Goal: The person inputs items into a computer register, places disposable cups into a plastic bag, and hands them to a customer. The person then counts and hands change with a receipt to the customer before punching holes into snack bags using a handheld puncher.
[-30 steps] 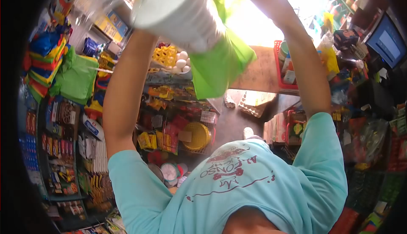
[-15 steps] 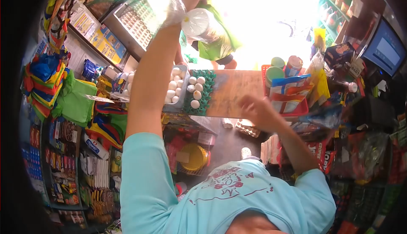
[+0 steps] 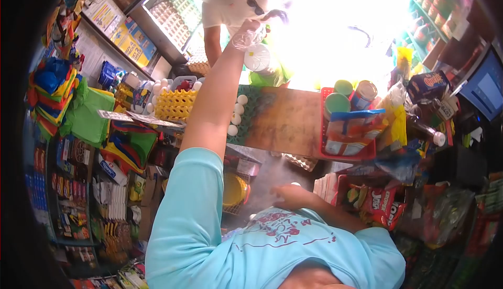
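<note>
My left hand (image 3: 251, 26) is stretched far out over the counter, its fingers closed on the gathered top of a clear plastic bag (image 3: 247, 40). A white round container (image 3: 257, 57) with a small yellow mark hangs just below it. Behind the container is a bright green bag (image 3: 275, 73). A person (image 3: 238, 3) in a light shirt stands across the counter, one hand close to mine. My right hand (image 3: 287, 196) is low in front of my shirt, fingers slightly apart, holding nothing visible.
On the wooden counter (image 3: 288, 119) are a green egg tray (image 3: 248, 112), a yellow tray (image 3: 175, 104) and a red basket (image 3: 348, 152) with jars and packets. Green cloths (image 3: 89, 112) hang at the left. A screen (image 3: 484, 82) stands at the right.
My left hand and the container have moved farther out, toward the other person, who is now more in view. My right hand has dropped from the counter edge to near my shirt.
</note>
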### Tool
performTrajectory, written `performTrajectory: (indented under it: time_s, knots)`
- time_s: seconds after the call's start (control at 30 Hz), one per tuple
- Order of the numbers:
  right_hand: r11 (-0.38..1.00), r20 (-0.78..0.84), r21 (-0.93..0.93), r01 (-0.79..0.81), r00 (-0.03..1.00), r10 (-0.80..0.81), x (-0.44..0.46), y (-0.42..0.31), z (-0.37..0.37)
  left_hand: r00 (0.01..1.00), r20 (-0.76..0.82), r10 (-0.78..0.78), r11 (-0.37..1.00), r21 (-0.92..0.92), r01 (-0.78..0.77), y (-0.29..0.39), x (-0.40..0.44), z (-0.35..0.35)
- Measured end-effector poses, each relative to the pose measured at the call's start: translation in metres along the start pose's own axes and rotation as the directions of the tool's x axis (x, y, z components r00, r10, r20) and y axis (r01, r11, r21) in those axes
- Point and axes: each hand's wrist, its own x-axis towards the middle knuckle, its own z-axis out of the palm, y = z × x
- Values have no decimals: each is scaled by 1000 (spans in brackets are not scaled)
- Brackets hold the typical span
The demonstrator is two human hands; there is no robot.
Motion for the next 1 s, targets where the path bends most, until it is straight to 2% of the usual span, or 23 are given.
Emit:
performTrajectory:
  time_s: [0.03, 0.07, 0.17, 0.2, 0.27, 0.3, 0.4, 0.47, 0.53, 0.63, 0.67, 0.7, 0.77, 0.8, 0.83, 0.87, 0.9, 0.93, 0.97, 1.0]
  knots:
    - [1000, 4, 5, 6, 1000, -6, 2, 4, 1, 989, 141, 50, 994, -99, -36, 3, -6, 12]
    - [1000, 1, 11, 8, 1000, -8, 4, 9, 1, 1000, 9, 25, 999, -47, -24, 3, -16, 25]
    - [999, -66, -20, 25, 997, -26, 10, 18, -4, 948, 302, 98, 994, -72, -80, 13, -34, 75]
    - [998, -67, -54, -17, 998, 13, 12, 17, -9, 879, 455, 144, 988, -13, -155, 3, -16, 65]
    - [998, -91, -61, -35, 995, 29, 12, 22, -13, 979, 191, -69, 978, 205, 29, -2, -3, 45]
    - [997, -99, -64, -38, 995, 32, 13, 25, -14, 921, -277, -274, 909, 239, 342, -2, -10, 42]
    - [996, -82, -62, -58, 995, 53, 14, 40, -12, 955, -206, -213, 907, 321, 272, -11, -14, 42]
    - [995, -59, -60, -74, 996, 71, 12, 47, -13, 986, -108, -127, 964, 221, 148, -19, -20, 47]
    - [993, -58, -83, -80, 995, 75, 14, 61, -6, 988, -98, -120, 974, 179, 136, -21, -12, 49]
    - [991, -31, -100, -88, 996, 85, 11, 68, -6, 967, -250, -42, 993, 99, 69, -12, -16, 55]
    - [992, -21, -101, -80, 997, 78, 11, 70, -4, 976, -212, -43, 991, 111, 68, -5, -27, 52]
    - [992, 2, -108, -60, 998, 61, 13, 70, -4, 981, -190, -38, 990, 126, 63, 2, -42, 49]
    - [990, 54, -141, -24, 998, 32, 19, 61, -5, 947, -320, -42, 940, 309, 146, 11, -71, 51]
    - [987, 93, -158, 2, 996, 13, 22, 57, -2, 982, -186, 39, 901, 432, 46, 2, -90, 39]
    - [983, 133, -180, 33, 991, -9, 31, 61, 7, 977, -205, 59, 889, 457, 42, 3, -134, 45]
    - [951, 178, -280, 132, 980, -83, 45, 79, 24, 971, -223, 80, 876, 481, 39, 3, -177, 51]
    - [902, 231, -363, 235, 960, -158, 52, 71, 34, 946, -319, 61, 847, 518, 120, 21, -241, 90]
    - [893, 265, -403, 199, 960, -94, 57, 65, 42, 940, -324, 106, 827, 554, 98, 3, -287, 92]
    - [905, 323, -324, 275, 932, -167, 64, 64, 53, 952, -304, 42, 835, 533, 133, -38, -336, 78]
    - [877, 382, -350, 330, 905, -188, 72, 55, 65, 903, -426, 60, 823, 532, 197, -56, -401, 101]
